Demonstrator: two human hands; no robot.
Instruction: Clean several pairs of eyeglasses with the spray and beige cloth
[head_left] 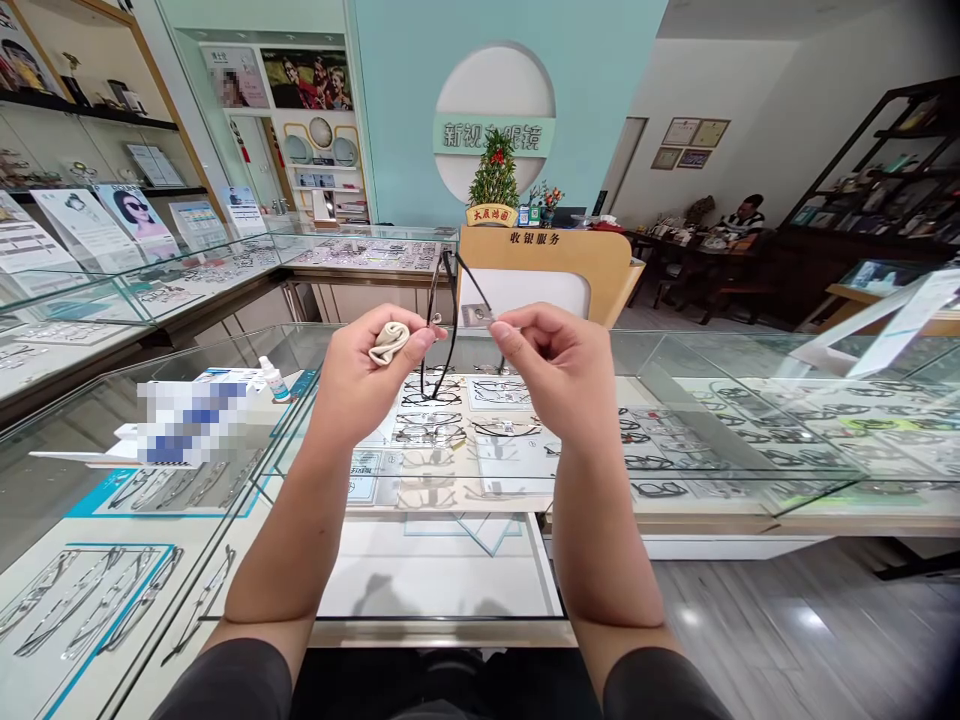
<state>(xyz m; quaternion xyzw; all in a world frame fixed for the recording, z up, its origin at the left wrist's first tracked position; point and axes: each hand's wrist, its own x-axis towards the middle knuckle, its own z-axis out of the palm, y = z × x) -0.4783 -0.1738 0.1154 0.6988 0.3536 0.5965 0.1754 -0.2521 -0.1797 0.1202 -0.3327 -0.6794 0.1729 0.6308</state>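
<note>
Held up in front of me is a pair of dark-rimmed eyeglasses (455,305), turned nearly edge-on. My left hand (356,375) pinches it between thumb and fingertips, and a bunched cream cloth (388,343) is tucked in the same hand. On the other side, my right hand (566,365) has thumb and forefinger closed at the end of one thin temple arm of the eyeglasses. A small clear piece (475,315) with a grey mark shows beside the right fingertips; whether it is a lens or tag I cannot tell.
Below the hands stands a glass display case (517,475) with rows of eyeglasses. An open white drawer (367,580) is nearest my body. To the left are a small spray bottle (274,380) and a blurred box (191,420). A cashier counter (615,255) and a seated person (746,215) are farther back.
</note>
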